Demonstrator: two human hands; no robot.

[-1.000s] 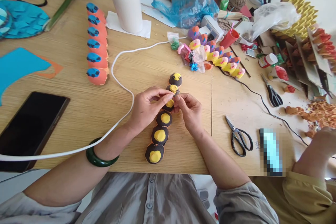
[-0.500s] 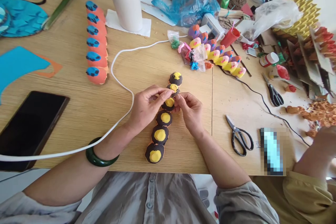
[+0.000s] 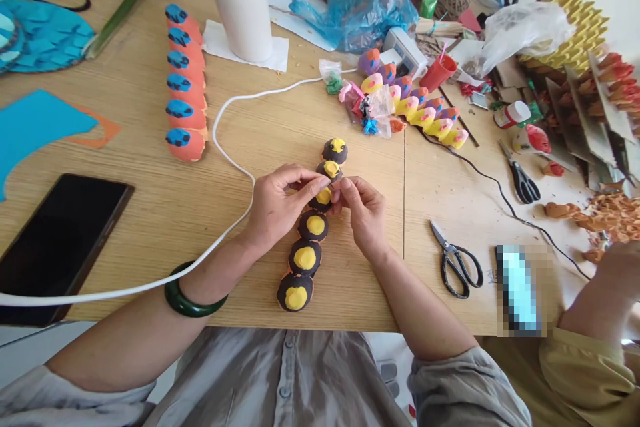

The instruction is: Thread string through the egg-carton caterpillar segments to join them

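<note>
A row of several dark domes with yellow tops [image 3: 305,257] stretches away from the table's front edge. Above the second and third domes from the far end, my left hand [image 3: 283,203] and my right hand [image 3: 363,213] meet at the fingertips. Thumb and forefinger are pinched together on each hand; whatever lies between them is too small to make out. The farthest dome [image 3: 335,149] bears small dark marks on its yellow top.
A white cable [image 3: 235,161] curves left of my hands, near an orange row with blue tops [image 3: 186,83] and a phone [image 3: 60,240]. Scissors [image 3: 455,260] lie right. A bottle [image 3: 243,7] and painted rows [image 3: 420,107] stand farther back. Another person's hand [image 3: 613,280] is at right.
My fingertips have shifted slightly, and the right thumb and forefinger sit a little closer to the left fingertips. The domes have not visibly moved.
</note>
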